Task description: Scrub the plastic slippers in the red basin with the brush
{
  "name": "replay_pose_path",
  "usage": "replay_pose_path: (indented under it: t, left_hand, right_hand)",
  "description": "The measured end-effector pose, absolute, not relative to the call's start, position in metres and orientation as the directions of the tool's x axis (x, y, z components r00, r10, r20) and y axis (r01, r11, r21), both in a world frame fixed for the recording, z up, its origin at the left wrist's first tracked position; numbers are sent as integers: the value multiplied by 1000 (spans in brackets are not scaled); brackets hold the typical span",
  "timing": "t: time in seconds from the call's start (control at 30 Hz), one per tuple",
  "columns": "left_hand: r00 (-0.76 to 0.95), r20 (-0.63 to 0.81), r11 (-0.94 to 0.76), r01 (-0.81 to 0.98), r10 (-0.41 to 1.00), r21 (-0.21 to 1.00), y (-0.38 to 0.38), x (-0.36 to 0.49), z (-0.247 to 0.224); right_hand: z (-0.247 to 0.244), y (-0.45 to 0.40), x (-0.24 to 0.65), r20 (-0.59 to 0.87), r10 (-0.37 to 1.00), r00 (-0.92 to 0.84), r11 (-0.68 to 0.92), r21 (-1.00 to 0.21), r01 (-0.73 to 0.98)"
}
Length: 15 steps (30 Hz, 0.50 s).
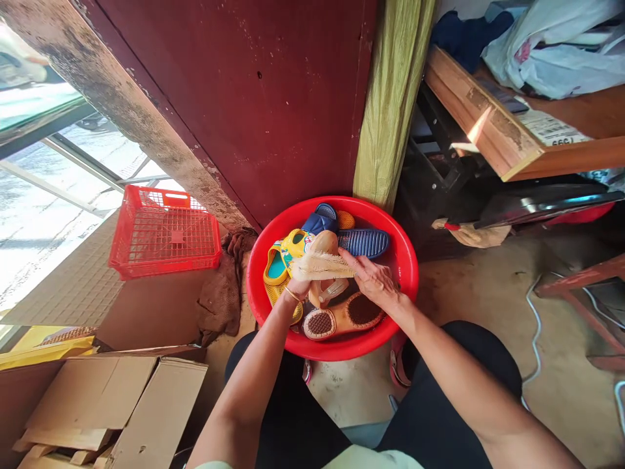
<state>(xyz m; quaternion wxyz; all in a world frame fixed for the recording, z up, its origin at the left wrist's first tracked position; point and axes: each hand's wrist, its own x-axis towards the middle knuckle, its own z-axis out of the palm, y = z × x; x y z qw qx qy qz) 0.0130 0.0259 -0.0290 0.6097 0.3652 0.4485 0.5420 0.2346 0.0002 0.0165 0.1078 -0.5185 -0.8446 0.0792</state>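
Note:
Over a red basin, both hands meet at a beige sandal with a rounded end. Across it lies a pale strip with a bristly, frayed edge; whether it belongs to the sandal or is a brush I cannot tell. My left hand, a thin band at its wrist, closes round the sandal's left side, its fingers mostly hidden. My right hand has its fingers bent over the strip's right end. Beneath them lie a tan shoe with dark sole patches, a blue slipper and yellow clogs.
At left stand a red plastic crate and cardboard boxes, with a brown cloth between them and the basin. A maroon panel and a yellow-green curtain rise behind. A wooden tray juts in at right, above cables.

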Motion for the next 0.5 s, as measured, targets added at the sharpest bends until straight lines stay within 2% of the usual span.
replay_pose_path:
  t: [0.17,0.27,0.33,0.4,0.5]
  left_hand:
    - [78,-180,195,-505,980,841,25,7,-3]
    - [10,-195,157,-629,981,761,28,2,6]
    - [-27,-196,128,-666,980,735,29,-1,7]
    - [-48,-222,132,-676,974,725,30,-1,6]
    - [-74,-305,173,-689,950,704,30,2,2]
  right_hand:
    - [-6,10,248,-127,960,-249,193,-343,919]
    - [-8,9,249,-139,979,-152,76,-443,893]
    - [-6,5,242,-16,983,-185,148,-537,831]
    - [-4,-1,232,128,951,-282,301,-593,747]
    - [-3,-4,221,183,896,-404,425,-613,665]
